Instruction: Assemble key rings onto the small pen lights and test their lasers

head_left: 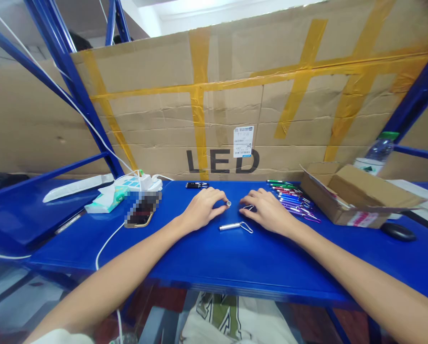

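Note:
My left hand [207,208] pinches a small silver cylinder, whose round end [229,203] shows between thumb and forefinger. To its right, my right hand [265,210] is curled round a piece with a silver loop [249,207]; the fingers hide most of that piece. Just in front of both hands, a silver tube [230,227] with a clip-like loop at its right end lies on the blue table. Beyond my left hand lie small black tubes [197,185] with silver loops. A row of similar slim tubes [292,200] in green, red, blue and purple is beside my right hand.
An open cardboard box [359,200] stands at the right, near a black mouse [398,232] and a bottle [379,150]. On the left are a phone [143,209], a tissue pack [108,199] and a power strip [137,182] with white cables. A cardboard wall [156,129] closes the back.

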{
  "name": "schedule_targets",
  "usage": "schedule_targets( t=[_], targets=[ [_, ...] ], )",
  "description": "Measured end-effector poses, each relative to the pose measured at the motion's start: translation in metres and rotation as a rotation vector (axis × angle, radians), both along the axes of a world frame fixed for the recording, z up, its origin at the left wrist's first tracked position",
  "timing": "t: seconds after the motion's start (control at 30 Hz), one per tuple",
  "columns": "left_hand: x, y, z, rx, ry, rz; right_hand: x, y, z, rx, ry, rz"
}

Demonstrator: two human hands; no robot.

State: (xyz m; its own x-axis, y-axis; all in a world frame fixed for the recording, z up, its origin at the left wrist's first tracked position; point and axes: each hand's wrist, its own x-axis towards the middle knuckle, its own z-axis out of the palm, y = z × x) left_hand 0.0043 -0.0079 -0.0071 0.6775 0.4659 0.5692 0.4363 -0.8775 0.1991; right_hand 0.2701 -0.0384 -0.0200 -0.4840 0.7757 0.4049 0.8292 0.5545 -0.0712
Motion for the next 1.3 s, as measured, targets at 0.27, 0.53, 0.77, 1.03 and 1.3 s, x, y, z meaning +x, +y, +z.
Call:
schedule_targets(
  t=[0.27,0.53,0.77,1.03,1.3],
  targets=[
    [0.003,0.0,-0.002,-0.055,-0.031,0.009,-0.002,0.002,-0.006,-0.074,-0.083,0.002],
    [0.005,-0.002,-0.003,-0.199,-0.022,-0.036,-0.016,-0.015,0.01,0.068,0.489,0.172],
    [0.007,-0.005,-0.005,-0.296,-0.082,-0.069,-0.02,-0.023,0.013,0.102,0.41,0.307],
    [0.003,0.004,-0.008,-0.259,-0.12,-0.025,-0.015,-0.016,0.014,0.1,0.4,0.017],
    [0.001,0.007,-0.008,-0.213,-0.081,0.015,0.003,-0.005,0.006,-0.268,-0.069,-0.166]
  ],
)
